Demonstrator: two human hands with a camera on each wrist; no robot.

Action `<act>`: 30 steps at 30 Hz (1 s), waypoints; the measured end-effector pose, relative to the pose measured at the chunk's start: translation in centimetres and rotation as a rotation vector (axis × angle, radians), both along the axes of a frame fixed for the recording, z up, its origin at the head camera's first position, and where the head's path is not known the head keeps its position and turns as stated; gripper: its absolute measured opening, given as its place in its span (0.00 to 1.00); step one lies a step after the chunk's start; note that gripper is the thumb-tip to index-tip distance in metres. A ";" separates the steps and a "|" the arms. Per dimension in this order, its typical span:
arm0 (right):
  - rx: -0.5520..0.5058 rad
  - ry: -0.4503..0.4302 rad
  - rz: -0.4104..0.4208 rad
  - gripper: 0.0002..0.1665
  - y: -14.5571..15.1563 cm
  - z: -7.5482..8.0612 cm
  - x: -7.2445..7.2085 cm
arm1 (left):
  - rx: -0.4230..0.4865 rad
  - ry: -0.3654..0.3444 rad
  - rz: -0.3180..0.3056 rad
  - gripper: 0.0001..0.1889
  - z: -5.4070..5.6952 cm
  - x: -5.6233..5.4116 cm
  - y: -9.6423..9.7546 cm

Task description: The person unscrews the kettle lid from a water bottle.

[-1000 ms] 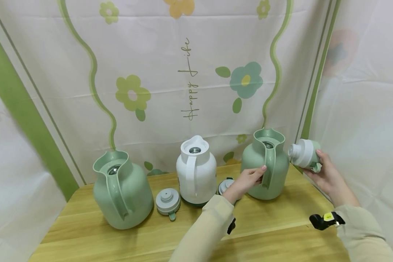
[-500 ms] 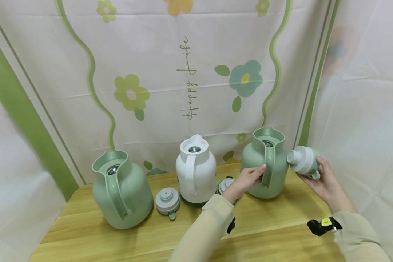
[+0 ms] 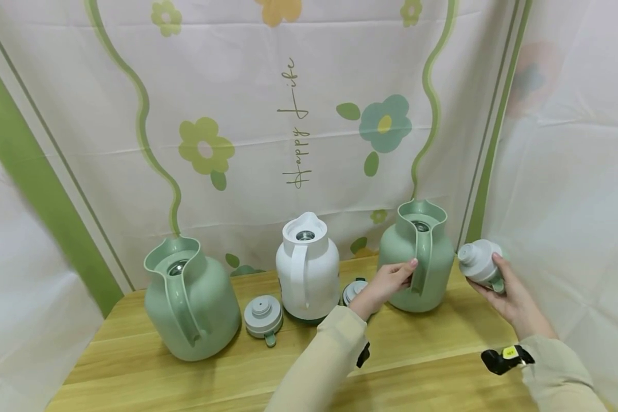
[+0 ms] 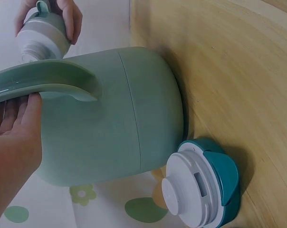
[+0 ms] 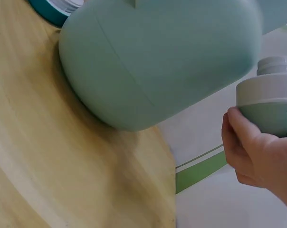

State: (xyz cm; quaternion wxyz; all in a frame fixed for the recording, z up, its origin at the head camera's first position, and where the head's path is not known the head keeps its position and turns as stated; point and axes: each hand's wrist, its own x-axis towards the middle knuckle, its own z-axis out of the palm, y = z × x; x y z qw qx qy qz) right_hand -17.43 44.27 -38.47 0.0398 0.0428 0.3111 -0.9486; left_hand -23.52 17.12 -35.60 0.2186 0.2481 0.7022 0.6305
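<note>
My left hand (image 3: 385,287) grips the handle of the right green thermos jug (image 3: 397,252), which stands upright with its top uncovered. In the left wrist view, the fingers pass behind the handle (image 4: 48,76). To the right of this jug, my right hand (image 3: 517,300) holds a grey-and-green stopper lid (image 3: 478,262) in the air, apart from the table. The lid is tilted, its narrow grey threaded end facing up and left in the head view. The right wrist view shows thumb and fingers around the lid's green part (image 5: 264,116).
A white thermos jug (image 3: 314,274) and another green jug (image 3: 213,303), both uncovered, stand left on the wooden table (image 3: 412,355). One stopper lid (image 3: 264,317) lies between them. A dark-green-rimmed lid (image 4: 193,185) lies beside the gripped jug. Patterned cloth (image 3: 257,143) hangs behind.
My right hand has lowered the stopper lid and tilted it, so its narrow end points more upward. The left hand stays on the jug's handle.
</note>
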 end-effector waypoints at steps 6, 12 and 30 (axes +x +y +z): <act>0.147 -0.111 0.000 0.20 0.5 -1.3 -0.2 | 0.002 -0.004 0.000 0.29 -0.1 0.0 -0.1; 0.308 -0.138 0.022 0.18 0.9 -3.1 -0.5 | 0.003 -0.009 -0.003 0.29 -0.1 0.0 -0.1; 0.380 -0.299 0.033 0.17 1.0 -6.2 -0.3 | -0.005 -0.014 0.013 0.29 0.0 0.0 0.1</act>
